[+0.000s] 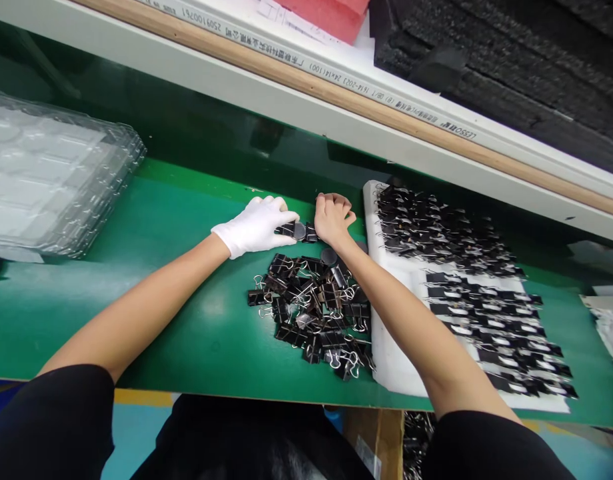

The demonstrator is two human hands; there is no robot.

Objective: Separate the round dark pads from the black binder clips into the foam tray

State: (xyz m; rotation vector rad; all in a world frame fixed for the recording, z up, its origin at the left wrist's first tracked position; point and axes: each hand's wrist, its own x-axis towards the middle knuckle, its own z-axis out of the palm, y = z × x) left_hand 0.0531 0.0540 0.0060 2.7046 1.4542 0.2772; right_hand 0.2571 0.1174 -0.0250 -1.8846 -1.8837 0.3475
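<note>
My left hand [259, 223], in a white glove, is closed on a black binder clip [286, 229]. A round dark disc [299, 231] shows at its fingertips. Just to the right is my bare right hand [332, 217], its fingers curled down toward the table; whatever they may hold is hidden. Another black binder clip [311, 233] shows at the near left side of that hand. Below both hands lies a loose pile of black binder clips [311, 310] with silver wire handles. A second round dark disc [328, 257] rests at the pile's far edge.
To the right, a white foam board [394, 333] carries rows of black clips [451, 233]. Stacked clear plastic trays [51, 180] stand at left on the green table [196, 320]. A pale rail [286, 107] runs along the back. Below the table edge is a cardboard box [390, 433] with more clips.
</note>
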